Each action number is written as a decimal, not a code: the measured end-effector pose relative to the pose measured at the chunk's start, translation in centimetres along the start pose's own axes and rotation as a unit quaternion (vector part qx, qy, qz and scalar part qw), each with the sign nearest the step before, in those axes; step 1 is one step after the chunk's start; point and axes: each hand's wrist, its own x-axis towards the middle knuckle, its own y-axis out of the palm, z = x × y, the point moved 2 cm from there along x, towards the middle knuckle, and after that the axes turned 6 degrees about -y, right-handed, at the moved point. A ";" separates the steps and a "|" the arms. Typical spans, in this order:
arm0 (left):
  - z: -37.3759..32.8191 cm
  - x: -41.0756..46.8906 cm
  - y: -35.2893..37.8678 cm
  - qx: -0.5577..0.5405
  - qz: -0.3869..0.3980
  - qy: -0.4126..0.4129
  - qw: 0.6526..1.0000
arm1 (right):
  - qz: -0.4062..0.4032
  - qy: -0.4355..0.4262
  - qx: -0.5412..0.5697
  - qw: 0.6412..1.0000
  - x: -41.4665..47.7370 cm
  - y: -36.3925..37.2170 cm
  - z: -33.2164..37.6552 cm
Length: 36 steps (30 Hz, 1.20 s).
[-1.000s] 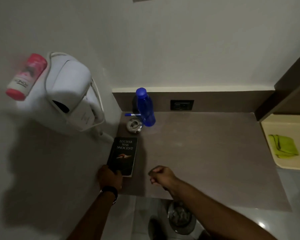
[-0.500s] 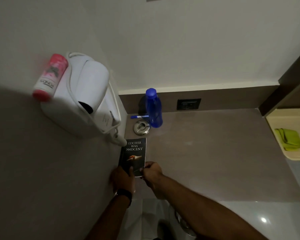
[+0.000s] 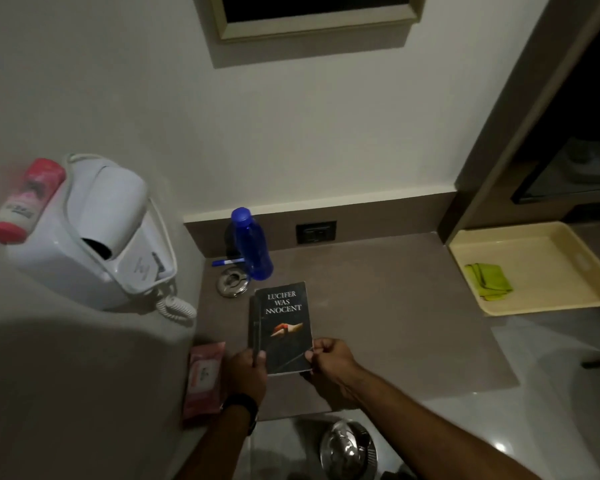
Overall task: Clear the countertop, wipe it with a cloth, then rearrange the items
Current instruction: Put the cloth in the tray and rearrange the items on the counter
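Observation:
A black paperback book (image 3: 284, 320) is held over the brown countertop (image 3: 395, 334), near its left side. My left hand (image 3: 245, 370) grips the book's lower left edge and my right hand (image 3: 329, 356) pinches its lower right corner. Behind the book stand a blue bottle (image 3: 252, 245), a blue pen (image 3: 227, 262) and a round metal ashtray (image 3: 232, 282). A pink wipes packet (image 3: 203, 379) lies at the counter's left edge by my left wrist. A green cloth (image 3: 489, 281) lies in a cream tray (image 3: 541, 299) to the right.
A white wall-mounted hair dryer (image 3: 94, 233) with a coiled cord hangs on the left wall, and a pink and white bottle (image 3: 25, 202) rests on it. A power socket (image 3: 316, 232) sits in the backsplash. A metal bin (image 3: 347, 448) stands on the floor below.
Both hands have taken hold of the book and lifted it away from the left wall toward the middle. The pink wipes packet has come into view.

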 end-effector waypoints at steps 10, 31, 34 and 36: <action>-4.8 -6.0 12.3 0.019 0.118 -0.044 0.992 | -0.108 -0.031 -0.176 0.978 0.7 -15.7 -1.7; -4.8 -6.8 12.1 0.160 0.165 0.002 0.973 | -0.073 -0.079 -0.414 0.904 1.9 -17.4 -2.2; -3.6 -5.3 9.8 0.177 0.129 -0.018 0.976 | -0.097 -0.081 -0.408 0.904 1.9 -16.9 -2.9; -2.0 -3.6 6.8 0.230 0.077 -0.038 0.969 | -0.105 -0.087 -0.418 0.898 1.9 -16.6 -3.1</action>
